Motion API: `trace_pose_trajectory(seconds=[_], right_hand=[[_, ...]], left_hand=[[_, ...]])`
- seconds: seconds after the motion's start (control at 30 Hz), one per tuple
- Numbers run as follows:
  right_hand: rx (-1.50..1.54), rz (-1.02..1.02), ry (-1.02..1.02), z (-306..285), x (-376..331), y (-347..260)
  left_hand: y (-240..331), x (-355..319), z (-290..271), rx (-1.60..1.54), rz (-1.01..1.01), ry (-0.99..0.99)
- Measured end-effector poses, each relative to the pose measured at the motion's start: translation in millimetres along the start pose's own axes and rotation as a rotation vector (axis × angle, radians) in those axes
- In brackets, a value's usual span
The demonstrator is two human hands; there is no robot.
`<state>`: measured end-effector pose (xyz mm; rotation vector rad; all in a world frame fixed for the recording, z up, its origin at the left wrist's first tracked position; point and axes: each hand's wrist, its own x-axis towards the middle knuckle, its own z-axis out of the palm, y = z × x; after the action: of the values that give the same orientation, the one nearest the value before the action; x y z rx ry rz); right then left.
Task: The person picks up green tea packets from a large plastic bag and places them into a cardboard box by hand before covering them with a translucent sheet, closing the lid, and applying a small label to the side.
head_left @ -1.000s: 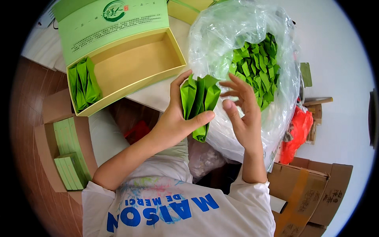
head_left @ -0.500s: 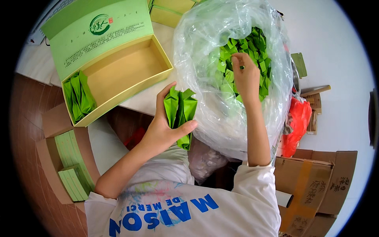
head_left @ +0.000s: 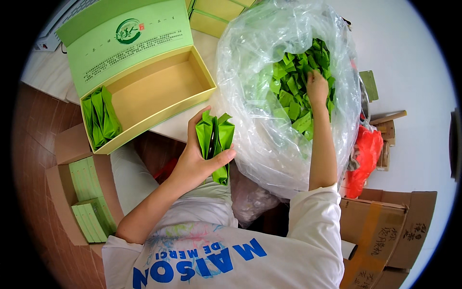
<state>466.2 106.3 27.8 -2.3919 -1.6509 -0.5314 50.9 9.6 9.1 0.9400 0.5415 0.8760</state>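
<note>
In the head view, the left hand (head_left: 195,161) was clamped around a bunch of green sachets (head_left: 215,142), thumb across their front and fingers behind, holding them upright near the centre of the picture, just off the edge of the desk (head_left: 175,126). The right hand (head_left: 316,86) reached up toward one o'clock into the big clear plastic bag (head_left: 269,139), its fingers down among the loose green packets (head_left: 293,91) heaped there; whether it had closed on one could not be told, since the fingertips were buried. The step in hand looked like gathering: one hand kept the collected bunch while the other fished for more. The next move would seemingly call for pinching a single packet free and lining it up flat against the bunch. The sachets were glossy, bright green, flat with pleated sides and fanned slightly at the top. At ten o'clock an open yellow-green box (head_left: 159,91) stood on the desk, lid raised, with a row of the same sachets (head_left: 100,118) standing at its left end.
</note>
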Motion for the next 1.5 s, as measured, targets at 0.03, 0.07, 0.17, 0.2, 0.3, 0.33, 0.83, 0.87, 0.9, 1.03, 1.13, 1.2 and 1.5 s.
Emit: trace_pose_trajectory(seconds=[0.03,0.07,0.17,0.2,0.3,0.33,0.83,0.87,0.9,1.03,1.13,1.2,1.5], right_hand=[[0.004,-0.003,-0.002,-10.0,1.6,-6.1],[0.115,-0.013,0.182,-21.6,0.4,-10.2],[0.540,0.055,0.310,-60.8,-11.1,-25.4],[0.855,0.134,0.249,-77.0,-17.6,-33.3],[1.583,0.390,0.036,-120.7,-52.3,-106.2],[1.670,0.389,-0.106,-125.3,-65.4,-113.7],[1.265,-0.068,-0.517,-139.2,-135.2,-243.4],[1.342,-0.034,-0.635,-139.3,-135.6,-250.7],[1.349,-0.037,-0.644,-137.5,-135.1,-255.5],[1.466,-0.057,-0.721,-126.8,-132.7,-265.7],[1.469,-0.067,-0.716,-129.8,-135.3,-271.9],[1.422,-0.153,-0.657,-143.9,-135.7,-282.4],[1.621,-0.247,-0.602,-134.2,-109.1,-356.8]], left_hand=[[0.2,0.0,-0.9,0.001,0.000,0.005],[0.2,0.3,-2.2,-0.007,-0.002,0.007],[-4.2,2.5,-8.4,-0.006,-0.013,0.022],[-5.5,4.5,-8.9,0.006,-0.019,0.036],[6.3,3.7,-8.7,-0.216,-0.069,0.010],[6.1,4.9,-12.1,-0.225,-0.087,-0.027],[29.6,4.7,-22.4,0.056,0.208,0.096],[29.3,2.9,-23.3,-0.001,0.187,0.092],[28.2,2.9,-28.8,0.004,0.185,0.101],[31.3,0.1,-43.7,-0.018,0.143,0.136],[38.0,-7.3,-49.9,-0.023,0.179,0.150],[55.0,-13.1,-49.0,0.085,0.263,0.141],[116.0,-6.5,-94.0,0.366,0.478,0.281]])
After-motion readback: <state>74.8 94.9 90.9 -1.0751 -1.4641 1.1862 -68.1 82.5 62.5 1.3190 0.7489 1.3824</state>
